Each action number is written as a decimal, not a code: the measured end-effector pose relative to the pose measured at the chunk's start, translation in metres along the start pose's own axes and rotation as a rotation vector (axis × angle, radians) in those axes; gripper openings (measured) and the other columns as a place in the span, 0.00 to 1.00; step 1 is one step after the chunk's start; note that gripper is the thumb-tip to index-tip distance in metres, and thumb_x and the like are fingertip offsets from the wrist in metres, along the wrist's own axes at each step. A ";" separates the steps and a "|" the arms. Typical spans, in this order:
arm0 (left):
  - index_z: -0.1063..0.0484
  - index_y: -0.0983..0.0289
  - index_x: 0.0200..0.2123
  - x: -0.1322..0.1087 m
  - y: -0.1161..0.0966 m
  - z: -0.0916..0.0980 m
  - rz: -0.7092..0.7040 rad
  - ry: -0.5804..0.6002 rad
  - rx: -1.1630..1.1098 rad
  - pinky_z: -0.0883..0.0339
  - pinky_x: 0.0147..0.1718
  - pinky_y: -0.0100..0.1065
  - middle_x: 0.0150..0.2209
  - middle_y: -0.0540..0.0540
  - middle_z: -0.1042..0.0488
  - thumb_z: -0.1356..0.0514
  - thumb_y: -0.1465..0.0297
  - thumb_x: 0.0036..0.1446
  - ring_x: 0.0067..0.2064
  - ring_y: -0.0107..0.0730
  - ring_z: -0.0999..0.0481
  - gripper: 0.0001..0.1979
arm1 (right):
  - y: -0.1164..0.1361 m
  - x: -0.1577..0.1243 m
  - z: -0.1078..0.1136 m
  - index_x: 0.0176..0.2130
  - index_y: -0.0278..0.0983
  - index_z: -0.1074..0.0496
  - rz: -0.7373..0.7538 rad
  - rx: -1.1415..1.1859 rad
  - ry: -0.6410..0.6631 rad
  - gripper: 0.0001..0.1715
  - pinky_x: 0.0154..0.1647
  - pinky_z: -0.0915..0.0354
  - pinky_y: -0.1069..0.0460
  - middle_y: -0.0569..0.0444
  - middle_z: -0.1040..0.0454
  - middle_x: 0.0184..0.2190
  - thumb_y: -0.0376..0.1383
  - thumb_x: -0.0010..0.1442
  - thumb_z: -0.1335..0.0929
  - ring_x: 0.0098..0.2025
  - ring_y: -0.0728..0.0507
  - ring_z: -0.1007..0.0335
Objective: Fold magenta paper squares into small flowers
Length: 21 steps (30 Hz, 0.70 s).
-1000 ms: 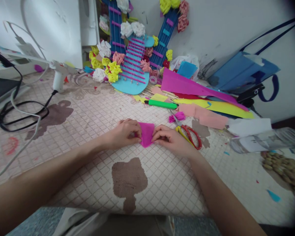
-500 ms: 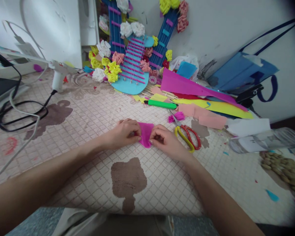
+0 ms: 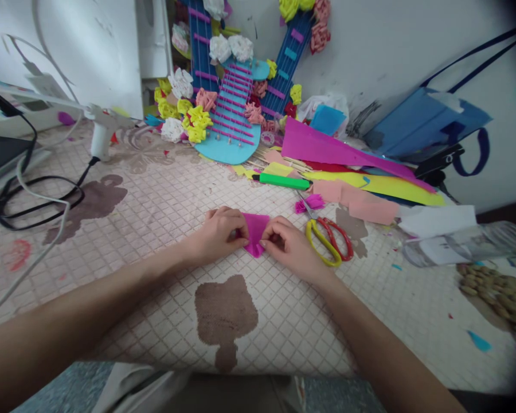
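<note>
Between my two hands, a small piece of magenta crepe paper lies on the table, its lower edge gathered. My left hand pinches its left side between thumb and fingers. On the right side, my right hand pinches the same paper. Just beyond the right hand lie scissors with one yellow and one red handle. A crumpled magenta paper bit rests by the scissor blades. Farther back is a green marker-like stick with dark ends.
Paper flowers and blue guitar-shaped crafts lean at the back wall. Coloured paper sheets pile at back right. A white glue gun and black cable occupy the left. A clear bottle and peanuts sit far right.
The lower edge of the magenta paper looks more drawn in between my fingers. Both hands keep their pinch in nearly the same place.
</note>
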<state>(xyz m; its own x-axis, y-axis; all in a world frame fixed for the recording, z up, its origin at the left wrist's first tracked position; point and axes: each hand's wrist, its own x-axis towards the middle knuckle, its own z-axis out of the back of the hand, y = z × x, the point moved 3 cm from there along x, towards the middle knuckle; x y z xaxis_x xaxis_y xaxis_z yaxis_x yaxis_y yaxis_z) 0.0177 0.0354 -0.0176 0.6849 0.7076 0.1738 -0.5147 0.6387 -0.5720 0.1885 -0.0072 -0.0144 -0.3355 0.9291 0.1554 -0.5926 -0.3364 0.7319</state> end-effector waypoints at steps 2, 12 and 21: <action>0.28 0.64 0.29 0.000 0.000 -0.001 0.006 -0.005 0.003 0.41 0.43 0.39 0.34 0.53 0.27 0.40 0.71 0.54 0.41 0.37 0.31 0.03 | 0.000 0.000 0.000 0.30 0.38 0.36 -0.001 0.000 -0.002 0.06 0.34 0.41 0.52 0.56 0.37 0.32 0.27 0.57 0.36 0.34 0.48 0.38; 0.28 0.63 0.27 0.002 -0.003 -0.007 0.071 -0.074 -0.003 0.45 0.45 0.42 0.33 0.51 0.26 0.39 0.71 0.52 0.43 0.38 0.32 0.03 | -0.003 -0.001 -0.006 0.30 0.38 0.37 -0.027 -0.074 -0.082 0.06 0.36 0.40 0.50 0.54 0.36 0.32 0.28 0.57 0.36 0.36 0.46 0.38; 0.29 0.63 0.27 0.001 -0.004 -0.007 0.098 -0.087 0.006 0.44 0.44 0.41 0.32 0.52 0.28 0.38 0.72 0.51 0.42 0.38 0.32 0.02 | 0.002 -0.002 -0.007 0.30 0.39 0.38 -0.020 -0.123 -0.101 0.07 0.36 0.39 0.49 0.53 0.36 0.33 0.27 0.57 0.37 0.36 0.45 0.37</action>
<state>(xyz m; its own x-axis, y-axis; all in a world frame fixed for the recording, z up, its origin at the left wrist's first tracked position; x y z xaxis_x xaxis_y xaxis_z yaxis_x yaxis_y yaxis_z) 0.0243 0.0317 -0.0207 0.5843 0.7899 0.1860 -0.5801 0.5669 -0.5849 0.1826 -0.0107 -0.0184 -0.2509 0.9445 0.2120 -0.6860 -0.3280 0.6495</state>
